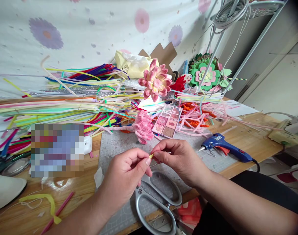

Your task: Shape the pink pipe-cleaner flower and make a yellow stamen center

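Between both sets of fingertips, over the grey cutting mat, is a small yellow piece of pipe cleaner, mostly hidden by the fingers. My left hand pinches it from the left with thumb and index finger. From the right, my right hand is closed on its other end. Large grey-handled scissors lie just below the hands. Behind them rests a pink fuzzy flower on its side, its stem pointing left. An open makeup palette sits beside that flower.
A blue glue gun lies to the right. Bundles of coloured pipe cleaners fill the back left. A finished pink-yellow flower stands behind. At the left front are a yellow fuzzy strip and a pink stick.
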